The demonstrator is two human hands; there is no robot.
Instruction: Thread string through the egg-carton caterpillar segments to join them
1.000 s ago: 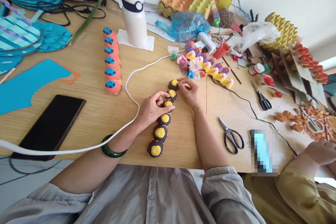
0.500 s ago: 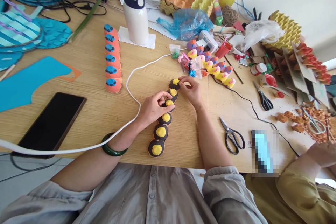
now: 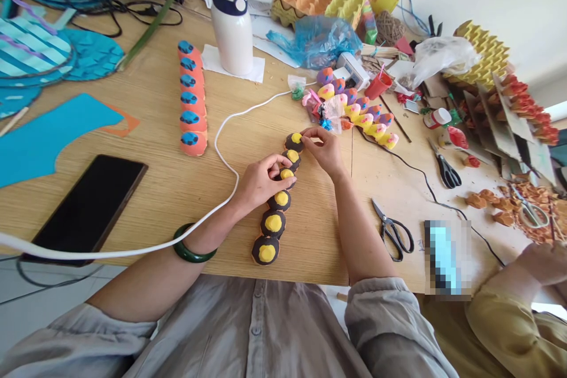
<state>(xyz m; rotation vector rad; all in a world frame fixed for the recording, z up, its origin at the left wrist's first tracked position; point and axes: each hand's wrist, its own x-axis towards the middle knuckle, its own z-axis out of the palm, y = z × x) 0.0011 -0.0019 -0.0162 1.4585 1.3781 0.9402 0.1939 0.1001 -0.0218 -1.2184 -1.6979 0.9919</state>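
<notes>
A strip of egg-carton cups (image 3: 273, 223) runs away from me on the wooden table, each cup dark on top with a yellow clay patch (image 3: 267, 253). Across its third cup lies my left hand (image 3: 261, 185), thumb and fingers closed around the strip from the left. At the farthest cup, my right hand (image 3: 324, 150) pinches at the right edge of the yellow clay (image 3: 296, 138); its fingertips partly hide what they touch. A green bangle (image 3: 194, 251) circles my left wrist.
A white cable (image 3: 229, 174) curves past my left arm beside a phone (image 3: 91, 204). An orange cup strip (image 3: 193, 100) and white bottle (image 3: 231, 23) stand beyond. Black-handled scissors (image 3: 394, 230) lie right of my right forearm. A co-worker's arm (image 3: 509, 289) is at far right.
Both hands keep almost the same place on the strip. The view has shifted slightly, and the co-worker's hand at the far right has moved a little.
</notes>
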